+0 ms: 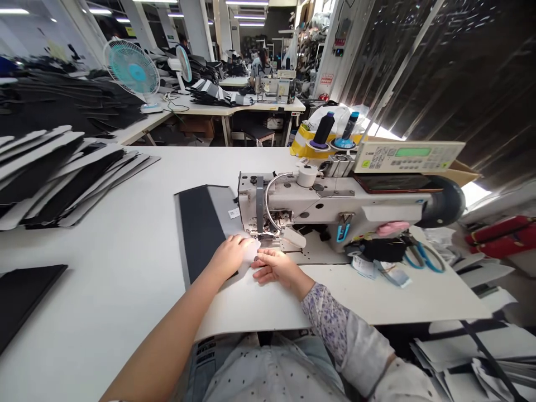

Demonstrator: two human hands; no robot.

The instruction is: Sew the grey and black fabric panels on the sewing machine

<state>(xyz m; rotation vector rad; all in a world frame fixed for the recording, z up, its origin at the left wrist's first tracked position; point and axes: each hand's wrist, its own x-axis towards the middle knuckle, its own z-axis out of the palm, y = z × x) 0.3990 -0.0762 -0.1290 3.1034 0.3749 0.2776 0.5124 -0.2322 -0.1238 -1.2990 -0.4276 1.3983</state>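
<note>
A long dark fabric panel with a pale grey edge lies on the white table and runs under the needle area of the white sewing machine. My left hand rests flat on the near end of the panel, fingers stretched toward the presser foot. Just right of it, my right hand lies flat on the pale edge, fingers pointing left at the needle. Both hands press the fabric and hold nothing up.
Stacks of dark cut panels fill the table's left side, and another dark piece lies at the near left. Blue scissors and tags sit right of the machine. Thread cones, a control panel and a fan stand behind.
</note>
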